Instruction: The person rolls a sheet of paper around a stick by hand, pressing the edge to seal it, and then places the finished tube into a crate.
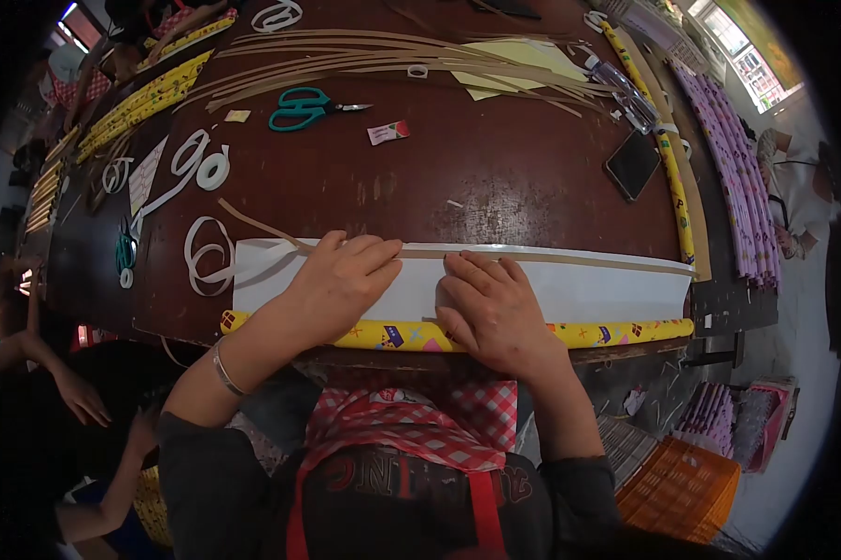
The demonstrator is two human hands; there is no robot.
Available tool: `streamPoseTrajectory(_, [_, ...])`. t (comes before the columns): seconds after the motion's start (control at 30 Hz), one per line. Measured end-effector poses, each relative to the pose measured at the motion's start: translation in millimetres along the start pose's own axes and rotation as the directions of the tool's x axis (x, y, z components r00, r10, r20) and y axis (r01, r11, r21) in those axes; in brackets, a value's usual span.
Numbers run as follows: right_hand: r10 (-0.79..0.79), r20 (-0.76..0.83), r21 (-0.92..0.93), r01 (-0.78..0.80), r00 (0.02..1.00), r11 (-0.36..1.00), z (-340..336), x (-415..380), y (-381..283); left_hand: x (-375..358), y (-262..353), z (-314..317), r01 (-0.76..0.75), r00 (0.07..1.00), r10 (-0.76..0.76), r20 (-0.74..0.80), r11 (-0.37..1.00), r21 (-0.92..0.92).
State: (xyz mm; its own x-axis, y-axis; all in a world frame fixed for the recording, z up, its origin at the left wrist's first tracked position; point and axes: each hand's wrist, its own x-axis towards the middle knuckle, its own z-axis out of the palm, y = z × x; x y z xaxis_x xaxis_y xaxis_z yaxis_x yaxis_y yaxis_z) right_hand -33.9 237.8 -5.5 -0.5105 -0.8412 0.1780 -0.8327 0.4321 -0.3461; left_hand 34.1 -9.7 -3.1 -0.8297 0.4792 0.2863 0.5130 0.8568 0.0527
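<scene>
A long white sheet of paper (569, 291) lies along the near table edge, its near side rolled into a yellow patterned tube (616, 332). Along its far edge runs a thin brown strip (588, 260), whose loose left end sticks up past the paper. My left hand (346, 285) rests palm down over the strip, fingers side by side and stretched out. Bent fingers of my right hand (497, 313) press on the strip just to the right, with the thumb apart over the paper. Under both palms, parts of the paper and tube are hidden.
Teal scissors (301, 109), a small packet (389, 133) and long brown strips (346, 58) lie farther back. White tape rolls (213, 171) are at left, a phone (632, 164) at right. Yellow tubes (145, 105) and purple rolls (728, 177) flank the table. Other people stand at left and right.
</scene>
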Motion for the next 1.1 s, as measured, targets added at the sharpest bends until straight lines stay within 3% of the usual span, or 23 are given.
streamPoseTrajectory(0.2, [0.002,0.021,-0.005,-0.002,1.0,1.0,-1.7,1.2,-0.1,-12.4,-5.9,-3.4,0.011,0.998,-0.007,0.059,0.997,-0.073])
streamPoseTrajectory(0.27, [0.005,0.016,0.003,-0.005,1.0,1.0,-2.1,1.5,-0.6,-14.3,-10.6,-6.6,0.08,0.995,-0.061,0.079,0.958,-0.275])
streamPoseTrajectory(0.37, [0.002,0.015,-0.008,-0.002,1.0,1.0,-0.9,1.2,0.2,-12.4,-14.7,-10.9,0.209,0.978,-0.197,0.07,0.933,-0.294])
streamPoseTrajectory(0.5, [0.005,0.014,0.007,-0.005,1.0,1.0,0.5,0.7,0.6,-3.9,-12.0,-7.2,0.27,0.963,-0.267,0.047,0.936,-0.226])
streamPoseTrajectory(0.57, [0.012,0.02,0.001,-0.012,1.0,1.0,-0.4,0.5,0.5,-2.5,-12.5,-4.6,0.284,0.954,-0.26,0.15,0.943,-0.171])
streamPoseTrajectory(0.9, [0.002,0.018,0.006,-0.002,1.0,1.0,0.7,0.3,1.7,-12.9,-13.9,-4.7,0.172,0.985,-0.169,0.042,0.979,-0.111])
streamPoseTrajectory(1.1, [-0.015,-0.016,0.003,0.015,1.0,1.0,0.8,0.8,0.9,-29.6,-20.9,-10.5,0.126,0.99,-0.135,-0.03,0.969,-0.213])
